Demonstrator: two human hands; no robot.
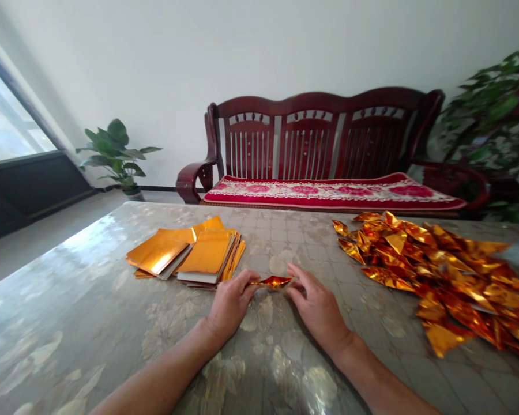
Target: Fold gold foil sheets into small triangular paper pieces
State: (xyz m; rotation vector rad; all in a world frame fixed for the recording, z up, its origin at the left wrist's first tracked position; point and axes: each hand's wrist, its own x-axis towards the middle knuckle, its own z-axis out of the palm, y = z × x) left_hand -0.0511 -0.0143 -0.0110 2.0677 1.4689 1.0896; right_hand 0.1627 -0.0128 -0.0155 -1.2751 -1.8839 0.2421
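Between my two hands is a small folded piece of gold foil paper [275, 281], pointed at its ends. My left hand [233, 300] pinches its left end between thumb and fingers. At the other end, my right hand [318, 305] has its thumb and fingers apart, with the fingertips close to the foil's right tip; I cannot tell whether they touch it. Just beyond my left hand lie stacks of flat gold foil sheets [205, 252]. Over to the right spreads a large heap of folded gold foil pieces [454, 265].
A patterned, glossy cover lies over the table [155, 328]. Behind it stands a dark red wooden bench [311, 144] with a red floral cushion [328, 193]. One potted plant [116, 155] stands at the back left, and leafy greenery [497, 115] at the right.
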